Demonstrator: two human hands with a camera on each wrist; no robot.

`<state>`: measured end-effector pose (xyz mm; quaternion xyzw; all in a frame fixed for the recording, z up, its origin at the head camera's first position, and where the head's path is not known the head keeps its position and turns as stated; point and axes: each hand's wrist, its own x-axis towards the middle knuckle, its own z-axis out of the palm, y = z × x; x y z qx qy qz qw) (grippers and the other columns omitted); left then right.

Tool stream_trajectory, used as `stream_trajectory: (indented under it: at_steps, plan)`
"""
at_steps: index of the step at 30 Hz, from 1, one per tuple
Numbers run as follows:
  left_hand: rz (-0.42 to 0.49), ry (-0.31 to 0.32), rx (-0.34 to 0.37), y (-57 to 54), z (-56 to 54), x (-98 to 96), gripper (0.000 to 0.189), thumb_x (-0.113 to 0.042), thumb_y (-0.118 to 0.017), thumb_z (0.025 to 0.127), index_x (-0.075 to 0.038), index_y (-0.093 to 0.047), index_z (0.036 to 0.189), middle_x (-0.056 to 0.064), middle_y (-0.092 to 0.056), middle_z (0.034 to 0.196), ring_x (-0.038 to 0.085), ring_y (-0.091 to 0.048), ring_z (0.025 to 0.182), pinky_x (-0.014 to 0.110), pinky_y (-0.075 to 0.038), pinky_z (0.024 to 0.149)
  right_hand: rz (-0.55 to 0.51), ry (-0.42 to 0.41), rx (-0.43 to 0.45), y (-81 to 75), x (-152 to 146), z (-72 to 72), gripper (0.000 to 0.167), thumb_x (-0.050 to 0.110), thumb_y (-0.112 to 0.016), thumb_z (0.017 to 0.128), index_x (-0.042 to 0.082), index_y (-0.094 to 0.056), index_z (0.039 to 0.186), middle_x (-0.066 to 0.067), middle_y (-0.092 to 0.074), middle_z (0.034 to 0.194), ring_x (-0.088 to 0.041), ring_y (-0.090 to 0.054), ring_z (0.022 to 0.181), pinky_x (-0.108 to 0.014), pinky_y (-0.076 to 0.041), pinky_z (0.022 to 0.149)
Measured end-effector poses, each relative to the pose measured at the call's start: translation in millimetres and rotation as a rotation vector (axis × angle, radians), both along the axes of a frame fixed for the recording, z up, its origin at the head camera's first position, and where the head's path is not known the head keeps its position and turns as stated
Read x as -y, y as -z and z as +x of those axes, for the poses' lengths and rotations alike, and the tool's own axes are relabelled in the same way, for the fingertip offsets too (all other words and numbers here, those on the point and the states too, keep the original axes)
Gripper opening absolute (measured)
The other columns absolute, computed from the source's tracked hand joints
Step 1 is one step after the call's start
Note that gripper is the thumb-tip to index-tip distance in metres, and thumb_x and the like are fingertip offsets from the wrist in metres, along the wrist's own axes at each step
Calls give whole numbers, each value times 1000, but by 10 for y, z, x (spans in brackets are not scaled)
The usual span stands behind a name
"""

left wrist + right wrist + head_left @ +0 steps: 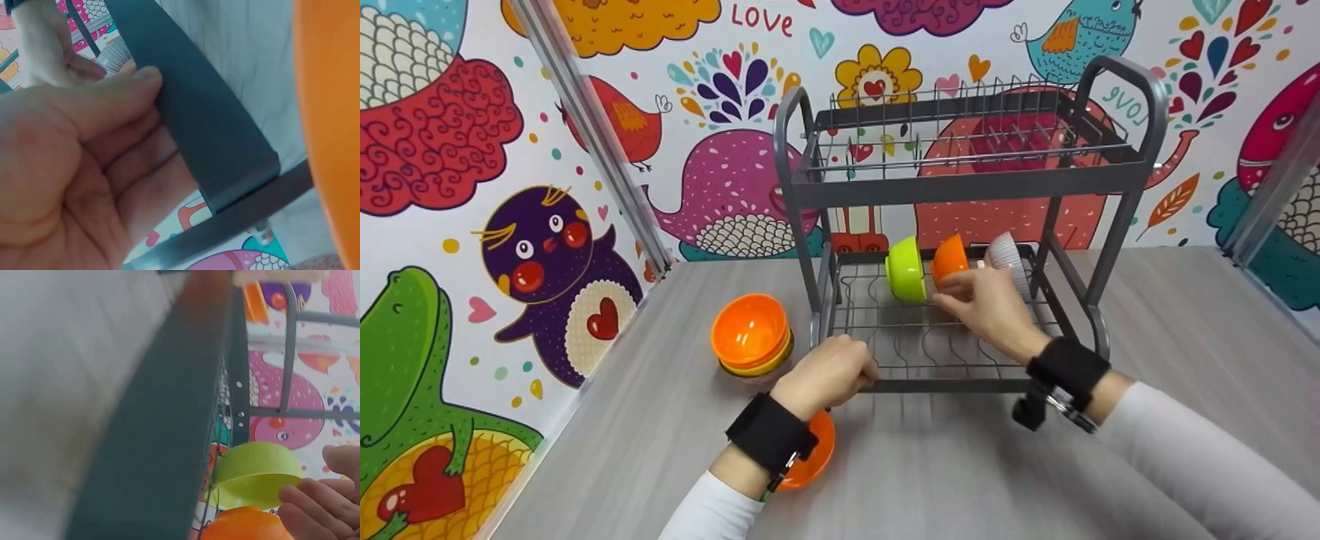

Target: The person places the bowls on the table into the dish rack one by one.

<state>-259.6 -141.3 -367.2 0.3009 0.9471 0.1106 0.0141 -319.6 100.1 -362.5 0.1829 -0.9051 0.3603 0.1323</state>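
My left hand (826, 375) grips the front rail of the grey dish rack (937, 386) near its left corner. In the left wrist view the thumb lies on the rail (197, 107) and the fingers curl beneath it. Inside the lower tier, a green bowl (906, 271), a small orange bowl (949, 253) and a whitish ribbed bowl (1003, 253) stand on edge in a row. My right hand (996, 309) is in front of the orange and ribbed bowls. In the right wrist view its loosely bent fingers (315, 512) overlap the green bowl's rim and hold nothing.
Left of the rack stands a stack of bowls (750, 330), orange on top of yellow. Another orange bowl (814, 454) sits on the table, partly behind my left wrist. The rack's upper wire tier (967, 142) spans above the bowls. Patterned walls enclose the back and sides.
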Motion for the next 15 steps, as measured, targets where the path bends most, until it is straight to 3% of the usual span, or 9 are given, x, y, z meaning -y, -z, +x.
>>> stream_trajectory:
  at_steps: [8, 15]
  plan:
    - [9, 20, -5, -10, 6, 18, 16, -4, -70, 88, -10, -80, 99, 4, -78, 95, 18, -73, 91, 28, -60, 78, 192, -144, -148, 239, -350, 373, 16, 19, -79, 83, 11, -79, 97, -1, -78, 88, -7, -70, 71, -24, -59, 66]
    - [11, 30, -11, -11, 10, 5, 16, -3, -69, 88, -9, -80, 99, 4, -78, 95, 19, -74, 90, 28, -60, 78, 287, -238, -234, 363, -540, 595, 16, 24, -80, 82, 12, -80, 94, 2, -78, 83, -6, -72, 71, -25, -59, 64]
